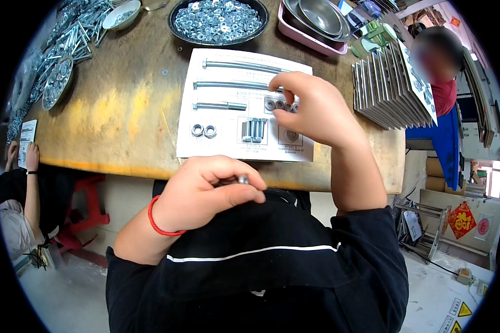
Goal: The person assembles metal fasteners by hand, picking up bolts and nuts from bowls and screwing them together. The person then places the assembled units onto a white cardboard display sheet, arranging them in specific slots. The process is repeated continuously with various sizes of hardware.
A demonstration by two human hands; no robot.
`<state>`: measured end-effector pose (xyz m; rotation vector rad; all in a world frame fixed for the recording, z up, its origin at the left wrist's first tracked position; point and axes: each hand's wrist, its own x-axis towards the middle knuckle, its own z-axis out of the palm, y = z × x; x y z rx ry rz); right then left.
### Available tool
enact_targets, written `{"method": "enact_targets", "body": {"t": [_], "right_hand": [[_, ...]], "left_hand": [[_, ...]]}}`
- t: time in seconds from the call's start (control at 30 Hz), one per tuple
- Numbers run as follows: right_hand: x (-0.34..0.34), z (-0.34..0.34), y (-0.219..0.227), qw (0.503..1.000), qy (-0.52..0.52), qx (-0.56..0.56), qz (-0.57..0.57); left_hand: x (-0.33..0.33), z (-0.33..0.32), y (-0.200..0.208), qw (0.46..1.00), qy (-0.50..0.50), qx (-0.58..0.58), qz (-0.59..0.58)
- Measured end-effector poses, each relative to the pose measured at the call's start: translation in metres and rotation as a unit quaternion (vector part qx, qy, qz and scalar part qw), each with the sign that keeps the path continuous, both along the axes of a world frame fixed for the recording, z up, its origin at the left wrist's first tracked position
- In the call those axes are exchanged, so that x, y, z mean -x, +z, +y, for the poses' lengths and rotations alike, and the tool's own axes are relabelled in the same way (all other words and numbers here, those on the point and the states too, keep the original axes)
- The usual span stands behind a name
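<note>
My left hand (208,188), with a red cord on its wrist, is closed at the near edge of the table. Between its thumb and fingers shows a small silver metal piece (243,179), mostly hidden. Over the right side of a white card (222,145) hovers my right hand (316,108), thumb and forefinger curved apart with nothing visible between them. Long bolts (222,85), a pair of nuts (204,131), a group of short bolts (253,130) and a row of small nuts (278,105) appear on the card. The row is partly behind my right fingertips.
A black bowl (175,30) of nuts stands beyond the card, with a pink basin (311,41) holding metal bowls to its right. Stacked cards (391,86) stand at the right. Loose bolts (80,41) and small dishes lie far left. Another person's hands (32,156) hold a card.
</note>
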<state>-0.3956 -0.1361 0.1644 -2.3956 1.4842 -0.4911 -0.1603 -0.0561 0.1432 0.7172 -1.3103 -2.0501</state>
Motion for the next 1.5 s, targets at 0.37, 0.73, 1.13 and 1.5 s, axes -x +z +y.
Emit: {"method": "enact_targets", "body": {"t": [0.37, 0.73, 1.13, 1.5], "right_hand": [[0.125, 0.035, -0.101, 0.912, -0.320, 0.041, -0.254], [0.112, 0.039, -0.169, 0.898, -0.429, 0.088, -0.038], [0.072, -0.081, -0.041, 0.954, -0.203, 0.133, -0.179], [-0.066, -0.278, -0.065, 0.971, 0.101, -0.053, 0.209]], "left_hand": [[-0.062, -0.042, -0.013, 0.969, 0.229, 0.095, 0.001], [-0.036, -0.243, -0.026, 0.862, 0.247, 0.262, -0.356], [-0.090, -0.199, -0.129, 0.833, 0.407, 0.195, -0.319], [-0.076, -0.173, -0.153, 0.779, 0.396, 0.236, -0.424]]}}
